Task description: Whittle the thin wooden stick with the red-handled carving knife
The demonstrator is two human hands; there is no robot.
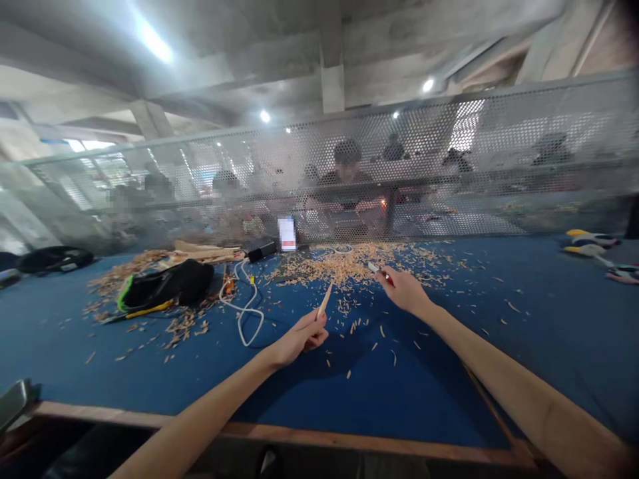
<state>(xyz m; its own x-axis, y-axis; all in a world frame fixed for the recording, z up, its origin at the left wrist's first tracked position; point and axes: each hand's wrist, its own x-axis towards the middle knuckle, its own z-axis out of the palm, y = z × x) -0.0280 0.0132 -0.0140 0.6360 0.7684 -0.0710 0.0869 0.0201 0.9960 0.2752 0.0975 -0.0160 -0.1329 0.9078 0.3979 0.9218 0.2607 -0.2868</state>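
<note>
My left hand point(305, 334) is closed around the lower end of a pale wooden stick point(325, 301), whose narrow tip points up and away. To the right and a little farther off, my right hand point(402, 289) grips a small knife point(373, 267) with a red part showing at the fingers. The blade points left, apart from the stick. Curled wood shavings point(344, 265) lie in a heap beyond both hands, with loose ones scattered on the blue tabletop point(379, 406) below them.
A white cable point(241, 310), a black pouch point(187, 283), wood pieces point(204, 251) and a lit phone point(287, 234) lie or stand left of centre. Yellow-handled tools point(589, 245) rest far right. A perforated screen point(424, 166) crosses the back, with people behind it.
</note>
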